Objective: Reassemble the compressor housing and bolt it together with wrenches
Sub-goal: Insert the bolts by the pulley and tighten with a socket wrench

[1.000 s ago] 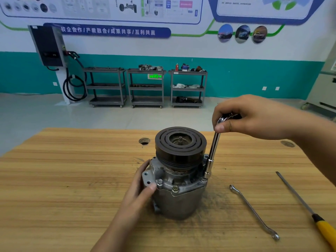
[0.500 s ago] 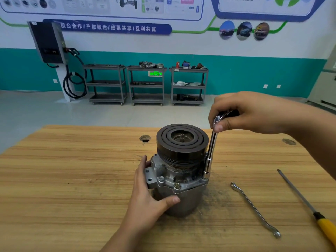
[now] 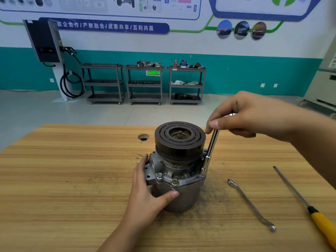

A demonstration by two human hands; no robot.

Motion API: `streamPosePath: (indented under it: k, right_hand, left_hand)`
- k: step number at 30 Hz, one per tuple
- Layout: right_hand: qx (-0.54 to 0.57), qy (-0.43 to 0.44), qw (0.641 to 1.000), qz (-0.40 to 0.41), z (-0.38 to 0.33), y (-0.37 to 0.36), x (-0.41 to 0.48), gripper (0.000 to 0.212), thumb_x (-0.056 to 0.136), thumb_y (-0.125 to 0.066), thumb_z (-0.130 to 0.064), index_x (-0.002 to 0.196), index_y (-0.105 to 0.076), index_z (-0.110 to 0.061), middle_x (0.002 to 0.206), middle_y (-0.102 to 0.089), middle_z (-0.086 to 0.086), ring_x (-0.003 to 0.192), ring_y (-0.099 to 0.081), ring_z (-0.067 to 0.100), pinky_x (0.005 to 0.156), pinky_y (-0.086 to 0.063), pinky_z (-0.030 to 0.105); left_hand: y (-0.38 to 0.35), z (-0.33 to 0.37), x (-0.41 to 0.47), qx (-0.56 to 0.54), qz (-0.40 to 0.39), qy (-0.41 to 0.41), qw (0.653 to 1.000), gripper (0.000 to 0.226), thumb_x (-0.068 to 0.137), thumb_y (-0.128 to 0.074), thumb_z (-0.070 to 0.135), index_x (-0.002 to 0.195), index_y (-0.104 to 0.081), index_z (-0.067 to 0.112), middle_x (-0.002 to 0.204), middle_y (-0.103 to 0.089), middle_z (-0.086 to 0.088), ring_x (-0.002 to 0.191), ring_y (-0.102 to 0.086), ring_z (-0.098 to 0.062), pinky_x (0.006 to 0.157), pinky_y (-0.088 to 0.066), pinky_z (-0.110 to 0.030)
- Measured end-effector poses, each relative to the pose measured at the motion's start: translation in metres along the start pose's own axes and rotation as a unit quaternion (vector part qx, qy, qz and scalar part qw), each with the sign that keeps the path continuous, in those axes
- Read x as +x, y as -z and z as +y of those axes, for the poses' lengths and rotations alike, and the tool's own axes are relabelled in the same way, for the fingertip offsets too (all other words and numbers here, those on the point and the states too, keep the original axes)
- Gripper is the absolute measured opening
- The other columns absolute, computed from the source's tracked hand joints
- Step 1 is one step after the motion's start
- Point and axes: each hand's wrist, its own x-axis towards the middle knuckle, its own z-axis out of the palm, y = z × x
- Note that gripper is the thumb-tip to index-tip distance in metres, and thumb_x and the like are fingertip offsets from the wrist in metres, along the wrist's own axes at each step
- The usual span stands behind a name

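Observation:
A grey metal compressor (image 3: 183,190) stands upright on the wooden table (image 3: 63,179), with a dark grooved pulley (image 3: 180,138) on top. Bolts (image 3: 175,181) sit in its flange. My left hand (image 3: 147,195) wraps around the housing's left front, thumb across the body. My right hand (image 3: 243,117) grips the top of a chrome socket wrench (image 3: 209,153). The wrench stands nearly upright along the pulley's right side, its lower end seated on a bolt at the flange's right.
A slim double-ended spanner (image 3: 251,204) lies on the table right of the compressor. A yellow-handled screwdriver (image 3: 312,211) lies further right, near the edge. A round hole (image 3: 143,137) is in the tabletop behind the compressor. Carts stand by the far wall.
My left hand slid from the mounting lug down around the housing front. My right hand shifted at the wrench's head; the wrench stayed on the same bolt.

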Motion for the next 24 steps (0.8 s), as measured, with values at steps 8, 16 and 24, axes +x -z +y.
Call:
streamPosePath:
  k: [8, 16, 24]
  right_hand:
    - [0.295, -0.043, 0.942, -0.157, 0.013, 0.01, -0.006, 0.043, 0.09, -0.029, -0.027, 0.118, -0.05, -0.002, 0.115, -0.067, 0.018, 0.084, -0.067, 0.022, 0.043, -0.044, 0.021]
    - [0.218, -0.025, 0.972, -0.081, 0.015, 0.002, -0.008, 0.052, 0.079, -0.05, -0.048, 0.107, -0.055, -0.005, 0.099, -0.072, 0.015, 0.072, -0.065, 0.019, 0.043, -0.042, 0.018]
    - [0.07, 0.0, 0.995, 0.068, 0.002, -0.009, 0.002, 0.056, 0.064, -0.056, -0.067, 0.067, -0.072, -0.013, 0.051, -0.045, -0.003, 0.046, -0.037, 0.005, 0.04, -0.03, 0.013]
  left_hand:
    - [0.002, -0.002, 0.0, 0.008, 0.001, -0.03, 1.0, 0.099, 0.049, -0.081, 0.06, 0.116, -0.01, 0.076, 0.125, -0.02, 0.048, 0.114, -0.026, 0.03, 0.081, -0.029, 0.002]
    - [0.002, -0.002, 0.002, 0.011, 0.003, -0.029, 1.0, 0.098, 0.044, -0.073, 0.064, 0.121, -0.013, 0.068, 0.126, -0.02, 0.045, 0.112, -0.026, 0.03, 0.077, -0.029, 0.009]
    - [0.002, -0.005, 0.002, 0.011, 0.002, -0.038, 0.999, 0.097, 0.048, -0.076, 0.059, 0.122, -0.014, 0.068, 0.127, -0.022, 0.044, 0.114, -0.026, 0.03, 0.078, -0.03, 0.008]
